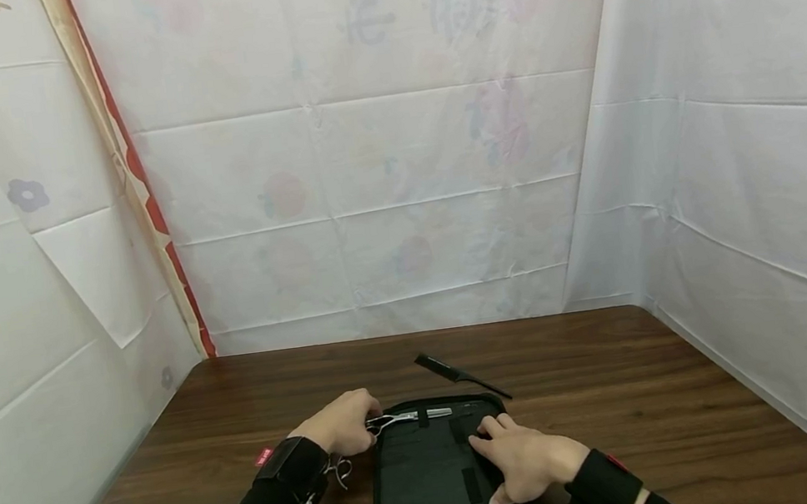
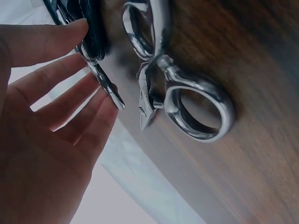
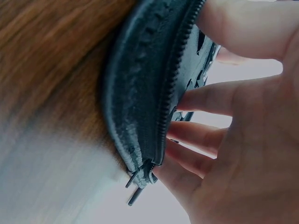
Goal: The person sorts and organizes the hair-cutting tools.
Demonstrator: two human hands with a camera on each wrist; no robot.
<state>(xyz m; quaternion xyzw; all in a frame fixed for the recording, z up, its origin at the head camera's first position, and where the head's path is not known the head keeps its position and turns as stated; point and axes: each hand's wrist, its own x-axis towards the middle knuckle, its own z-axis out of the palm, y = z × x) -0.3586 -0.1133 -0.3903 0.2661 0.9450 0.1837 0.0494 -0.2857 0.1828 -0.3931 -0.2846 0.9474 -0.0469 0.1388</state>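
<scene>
A black zippered case (image 1: 420, 481) lies opened flat on the table, its inner panel facing up. A pair of silver hair scissors (image 1: 434, 413) lies across the case's far part, passing under a black loop. My left hand (image 1: 340, 426) pinches their handle end between thumb and fingers at the case's left edge. My right hand (image 1: 525, 457) rests on the right side of the case with fingers spread; in the right wrist view the fingertips touch the zippered edge (image 3: 170, 88). A second pair of scissors (image 2: 205, 112) lies on the wood beneath my left wrist, partly hidden in the head view.
Just behind the case, a black tail comb (image 1: 456, 373) lies slantwise on the brown wooden table (image 1: 256, 405). White sheets (image 1: 361, 156) hang at the back and both sides of the table.
</scene>
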